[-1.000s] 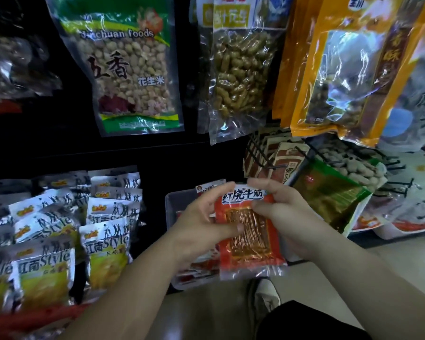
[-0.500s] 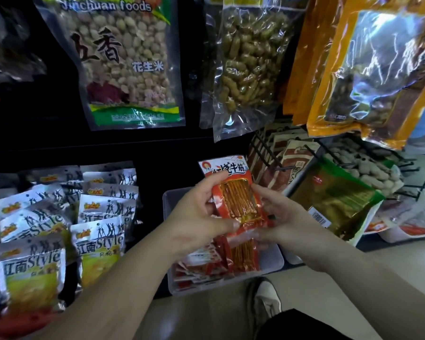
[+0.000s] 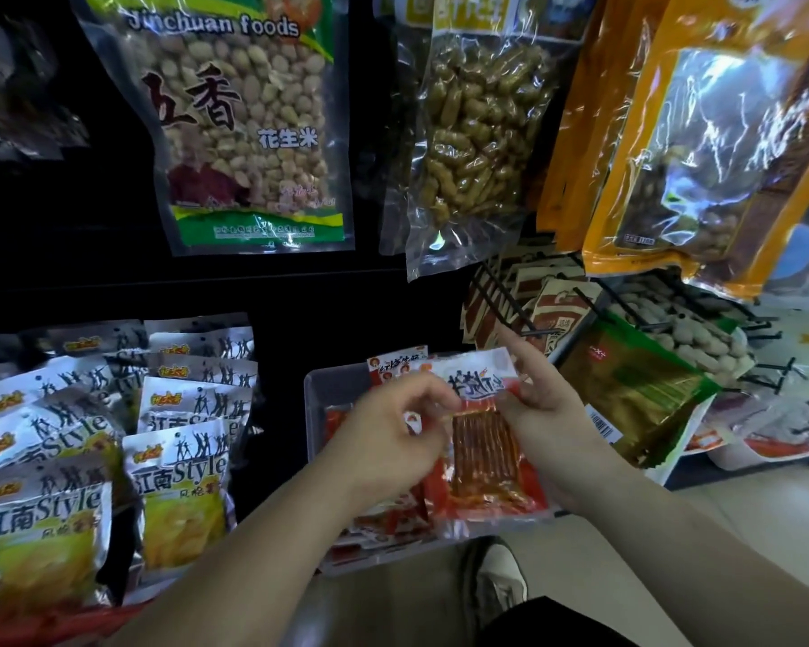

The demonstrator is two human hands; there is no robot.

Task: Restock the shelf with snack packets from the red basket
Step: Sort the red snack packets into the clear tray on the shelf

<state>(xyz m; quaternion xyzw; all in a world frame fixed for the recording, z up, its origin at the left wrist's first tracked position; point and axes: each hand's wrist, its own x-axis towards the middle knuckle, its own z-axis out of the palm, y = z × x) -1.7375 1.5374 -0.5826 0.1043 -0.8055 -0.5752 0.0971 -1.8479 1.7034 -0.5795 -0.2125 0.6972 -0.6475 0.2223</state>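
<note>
The snack packet (image 3: 482, 441) is a flat red pouch with a white band of printed characters across its top and a clear window below that shows a row of thin orange-brown sticks. It is held upright, tilted slightly, just above the front right part of a clear plastic tray (image 3: 316, 389) on the lower shelf.

The right hand (image 3: 549, 413) grips the packet by its right edge. Its fingers (image 3: 514, 350) lie mostly behind the pouch, the thumb is at the upper right corner, and the forefinger points up past the white band. The left hand (image 3: 388, 436) is in front of the tray at the packet's left side. Its fingers (image 3: 421, 389) are curled in, with the tips at the upper left corner of the pouch; whether they pinch it or only touch it cannot be told.

More red packets (image 3: 384, 520) of the same kind lie in the tray, and one (image 3: 395, 361) stands behind the hands. Silver and yellow packets (image 3: 178, 497) stand in rows to the left. Above hang a bag of shelled peanuts (image 3: 248, 133), a clear bag of peanuts in the shell (image 3: 477, 133) and orange bags (image 3: 701, 147). A green and gold packet (image 3: 636, 389) lies to the right. A shoe (image 3: 496, 581) shows on the floor below.
</note>
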